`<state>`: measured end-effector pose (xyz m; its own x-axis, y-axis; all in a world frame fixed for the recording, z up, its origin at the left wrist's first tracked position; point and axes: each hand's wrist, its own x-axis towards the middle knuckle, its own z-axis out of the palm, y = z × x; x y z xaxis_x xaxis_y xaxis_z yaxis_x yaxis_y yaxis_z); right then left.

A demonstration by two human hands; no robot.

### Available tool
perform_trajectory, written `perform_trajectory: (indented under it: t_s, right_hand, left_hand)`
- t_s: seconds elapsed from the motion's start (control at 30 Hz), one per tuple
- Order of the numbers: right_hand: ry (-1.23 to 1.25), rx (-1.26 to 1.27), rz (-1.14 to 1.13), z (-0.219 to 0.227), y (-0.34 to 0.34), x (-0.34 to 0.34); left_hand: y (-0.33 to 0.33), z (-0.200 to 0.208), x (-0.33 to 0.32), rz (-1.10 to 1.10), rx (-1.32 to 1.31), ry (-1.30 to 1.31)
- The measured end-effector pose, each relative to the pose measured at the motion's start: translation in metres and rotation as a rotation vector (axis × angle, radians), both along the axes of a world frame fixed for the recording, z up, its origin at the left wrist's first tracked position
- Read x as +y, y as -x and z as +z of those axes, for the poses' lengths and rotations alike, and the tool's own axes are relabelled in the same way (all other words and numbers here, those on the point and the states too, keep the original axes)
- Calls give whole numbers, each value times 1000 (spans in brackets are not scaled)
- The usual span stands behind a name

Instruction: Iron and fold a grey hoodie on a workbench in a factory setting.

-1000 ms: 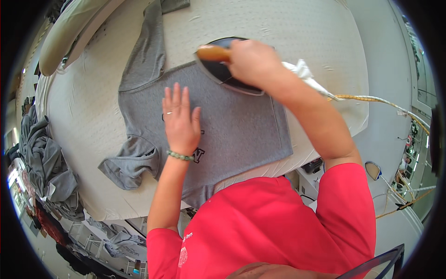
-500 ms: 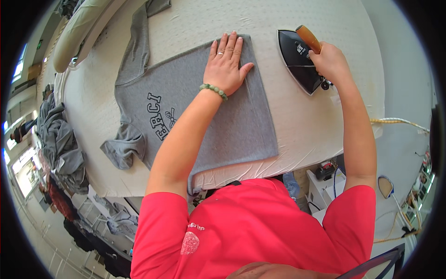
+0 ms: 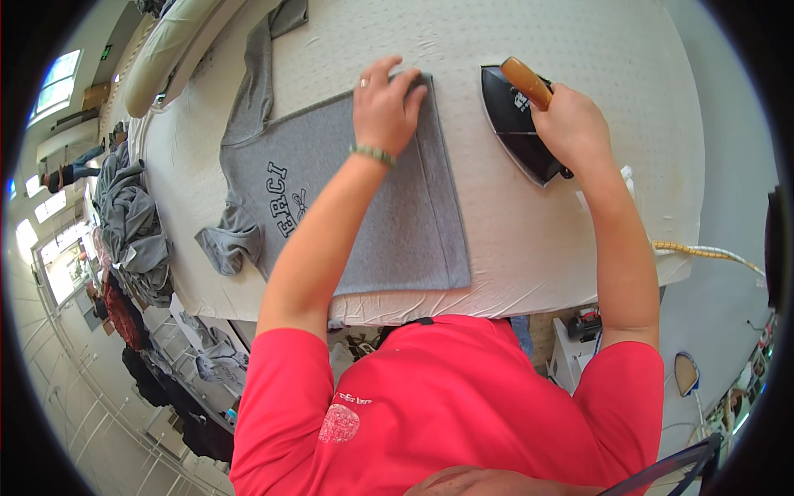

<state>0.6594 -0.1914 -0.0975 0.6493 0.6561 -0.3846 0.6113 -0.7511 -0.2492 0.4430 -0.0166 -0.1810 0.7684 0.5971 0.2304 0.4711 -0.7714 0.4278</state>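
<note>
A grey sweatshirt (image 3: 389,231) with dark lettering lies flat on the padded ironing table, its sleeves toward the left. Above the garment's far right corner is my left hand (image 3: 385,112), with bent fingers spaced apart and nothing visible in them. I cannot tell whether its fingertips touch the cloth. My right hand (image 3: 572,128) is wrapped around the brown handle of a black iron (image 3: 509,112). That iron is on the pale table cover, right of the sweatshirt and apart from it.
The ironing table (image 3: 529,248) has a loose, wrinkled cover at its near edge. A padded arm (image 3: 169,58) rises at the far left. Crumpled grey garments (image 3: 132,223) are heaped beside the left edge. A yellow-and-white hose (image 3: 695,248) runs off to the right.
My left hand has gone from lying flat on the sweatshirt to bent fingers at its far corner. A crease line now runs along the right part of the garment. The iron has shifted slightly left and nearer.
</note>
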Motion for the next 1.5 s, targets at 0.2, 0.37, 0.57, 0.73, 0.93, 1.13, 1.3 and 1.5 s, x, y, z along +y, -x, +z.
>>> perform_trajectory:
  t_s: [0.2, 0.37, 0.57, 0.73, 0.93, 1.13, 1.3, 1.5]
  right_hand:
    - [-72, 41, 189, 19, 22, 11]
    - [-102, 119, 695, 27, 101, 75]
    - [-20, 2, 694, 11, 93, 133]
    - [-24, 109, 563, 27, 93, 124]
    - [-68, 54, 848, -1, 127, 41]
    - [161, 77, 1045, 14, 184, -93]
    - [121, 96, 952, 10, 197, -148]
    - [-42, 70, 925, 13, 289, -91]
  left_hand:
    - [136, 9, -140, 3, 102, 134]
    - [156, 16, -211, -105, 258, 308]
    - [155, 6, -240, -167, 215, 313]
    - [162, -2, -261, -198, 175, 281]
    - [194, -5, -281, -277, 132, 272]
    - [309, 0, -259, 199, 29, -60]
    - [385, 5, -235, 457, 206, -145]
    - [418, 24, -210, 461, 99, -203]
